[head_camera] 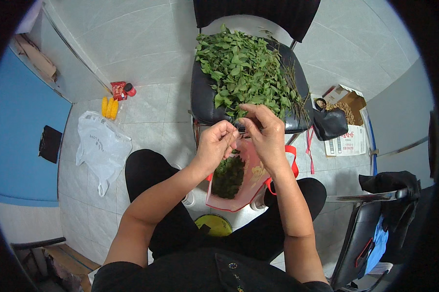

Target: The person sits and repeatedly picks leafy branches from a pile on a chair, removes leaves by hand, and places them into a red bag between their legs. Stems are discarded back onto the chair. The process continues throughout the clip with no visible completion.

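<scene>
My left hand point(219, 142) pinches a thin green stem between thumb and fingers, at the front edge of the black chair seat point(204, 106). Close to its right, my right hand point(267, 133) has thumb and forefinger spread around the sprig's leafy end point(235, 112); whether they grip it I cannot tell. Beyond both hands, a large heap of leafy green sprigs point(241, 69) covers much of the seat, with bare stems point(298, 95) along its right side. Below my hands, between my legs, a pink bag with red handles point(254, 182) stands open, holding picked green leaves point(228, 179).
On the floor at left lie a white plastic bag point(102, 144), yellow corn cobs point(109, 107) and a red packet point(118, 90). A carton of peanuts point(345, 109) and a black pouch point(330, 124) sit at right. A yellow-green round object point(214, 225) is beneath me. Another chair point(358, 237) stands lower right.
</scene>
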Demonstrator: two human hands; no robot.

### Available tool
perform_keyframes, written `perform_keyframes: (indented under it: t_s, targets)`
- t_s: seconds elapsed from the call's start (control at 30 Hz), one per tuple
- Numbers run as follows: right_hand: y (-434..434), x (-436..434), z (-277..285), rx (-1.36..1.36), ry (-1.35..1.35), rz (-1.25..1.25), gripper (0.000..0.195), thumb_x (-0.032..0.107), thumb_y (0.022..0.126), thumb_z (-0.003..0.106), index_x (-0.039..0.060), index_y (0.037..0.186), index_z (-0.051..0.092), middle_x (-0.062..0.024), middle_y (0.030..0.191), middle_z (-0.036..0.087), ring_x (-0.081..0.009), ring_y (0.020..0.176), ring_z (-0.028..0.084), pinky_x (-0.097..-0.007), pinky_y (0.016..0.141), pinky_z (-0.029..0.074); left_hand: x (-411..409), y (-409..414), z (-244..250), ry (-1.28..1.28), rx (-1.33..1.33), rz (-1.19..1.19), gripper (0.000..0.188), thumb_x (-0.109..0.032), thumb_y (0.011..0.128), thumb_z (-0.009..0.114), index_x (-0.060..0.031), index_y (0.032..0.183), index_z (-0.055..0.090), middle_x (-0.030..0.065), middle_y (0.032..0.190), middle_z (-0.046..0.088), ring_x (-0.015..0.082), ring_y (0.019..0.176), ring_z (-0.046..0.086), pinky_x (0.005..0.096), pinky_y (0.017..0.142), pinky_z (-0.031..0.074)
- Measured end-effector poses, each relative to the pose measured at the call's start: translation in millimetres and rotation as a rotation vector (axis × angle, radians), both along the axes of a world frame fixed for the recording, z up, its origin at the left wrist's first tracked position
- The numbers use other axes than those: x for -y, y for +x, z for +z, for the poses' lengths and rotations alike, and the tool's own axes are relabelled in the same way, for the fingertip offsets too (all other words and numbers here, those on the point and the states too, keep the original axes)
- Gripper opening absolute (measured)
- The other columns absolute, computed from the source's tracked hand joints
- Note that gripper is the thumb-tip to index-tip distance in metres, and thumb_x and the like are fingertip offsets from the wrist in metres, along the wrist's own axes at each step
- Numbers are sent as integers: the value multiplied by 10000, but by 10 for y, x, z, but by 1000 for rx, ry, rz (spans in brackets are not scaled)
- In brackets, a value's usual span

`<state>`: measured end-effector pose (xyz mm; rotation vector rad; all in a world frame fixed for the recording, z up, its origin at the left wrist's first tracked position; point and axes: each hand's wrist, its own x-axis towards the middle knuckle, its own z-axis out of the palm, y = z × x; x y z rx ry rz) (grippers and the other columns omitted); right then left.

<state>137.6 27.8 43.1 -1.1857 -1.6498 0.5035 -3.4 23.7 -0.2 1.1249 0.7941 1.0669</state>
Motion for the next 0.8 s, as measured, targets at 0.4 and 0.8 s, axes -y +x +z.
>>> perform_keyframes:
  t_s: [0.4,0.8]
  targets:
    - [59,-42,-94,448,419,-236,197,-62,677,617,21,832,530,-128,740,523,-313,670,580,-388,555,477,-5,-25,23,-15,5,-59,100,-115,912,523,-28,864,535,25,663,539,50,467,428,177,418,335]
    - [388,194,101,336,-389,291,105,9,723,617,-13,825,619,-131,727,603,-253,676,606,-325,624,475,-194,-196,26,-37,231,40,115,-146,898,551,-47,841,535,27,619,554,65,431,440,195,388,356]
